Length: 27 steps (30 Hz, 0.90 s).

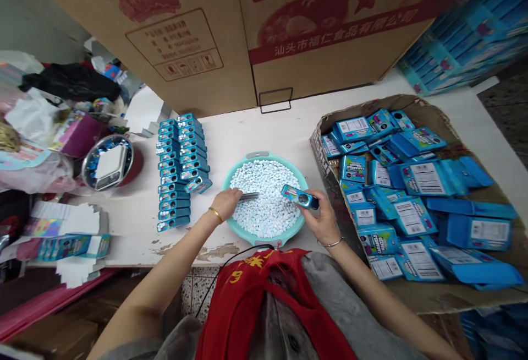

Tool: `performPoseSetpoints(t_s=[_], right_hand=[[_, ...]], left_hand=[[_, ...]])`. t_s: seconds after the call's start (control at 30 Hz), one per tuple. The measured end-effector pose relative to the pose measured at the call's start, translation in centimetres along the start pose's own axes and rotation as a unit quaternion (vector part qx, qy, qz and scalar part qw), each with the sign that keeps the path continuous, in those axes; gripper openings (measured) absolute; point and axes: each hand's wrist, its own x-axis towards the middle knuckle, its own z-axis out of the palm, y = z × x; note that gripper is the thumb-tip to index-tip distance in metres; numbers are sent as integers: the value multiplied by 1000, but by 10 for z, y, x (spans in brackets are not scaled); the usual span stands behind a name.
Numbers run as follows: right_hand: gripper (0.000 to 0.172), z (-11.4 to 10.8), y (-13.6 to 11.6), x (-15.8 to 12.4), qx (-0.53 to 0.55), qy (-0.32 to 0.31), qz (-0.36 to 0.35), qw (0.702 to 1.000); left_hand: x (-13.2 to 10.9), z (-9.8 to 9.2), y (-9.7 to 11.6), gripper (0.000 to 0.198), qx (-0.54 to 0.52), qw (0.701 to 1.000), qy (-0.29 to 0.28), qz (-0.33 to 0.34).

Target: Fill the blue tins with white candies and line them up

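Observation:
My left hand rests over a turquoise plastic basin and grips a narrow metal scraper, whose tip lies on the heap of small white candies. My right hand holds a small blue candy tin tilted above the basin's right rim. The tin's dark round opening faces up. The scraper's lower side is hidden among the candies.
Two rows of blue tins stand left of the basin. A cardboard tray of blue packets lies right. A steel bowl with a white scale sits left among bags. Tall cartons rise behind the white table.

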Motion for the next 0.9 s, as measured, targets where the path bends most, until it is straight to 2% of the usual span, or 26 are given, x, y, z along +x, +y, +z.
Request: performPoseSetpoints(t_s=[0.07, 0.17, 0.27, 0.4, 0.53, 0.67, 0.8, 0.9], right_hand=[[34, -8, -1, 2, -3, 11, 19, 1000], [36, -13, 0, 4, -9, 25, 38, 999], [38, -14, 3, 4, -2, 40, 59, 997], [39, -12, 7, 2, 14, 61, 78, 995], [38, -13, 6, 2, 6, 67, 72, 995], [32, -6, 1, 4, -24, 28, 33, 999], [32, 9, -2, 5, -32, -15, -26, 999], [37, 19, -5, 4, -38, -36, -72, 996]], left_hand=[[17, 31, 3, 24, -59, 998, -3, 11], [41, 59, 27, 26, -132, 991, 12, 32], [56, 68, 46, 30, -169, 984, 23, 46], [51, 63, 42, 29, -214, 974, 31, 67], [22, 36, 23, 27, -280, 952, 64, 103], [-8, -11, 17, 26, -253, 949, 93, 161], [-23, -60, 31, 23, -158, 968, 65, 185], [-27, -87, 51, 21, -64, 984, 21, 168]])
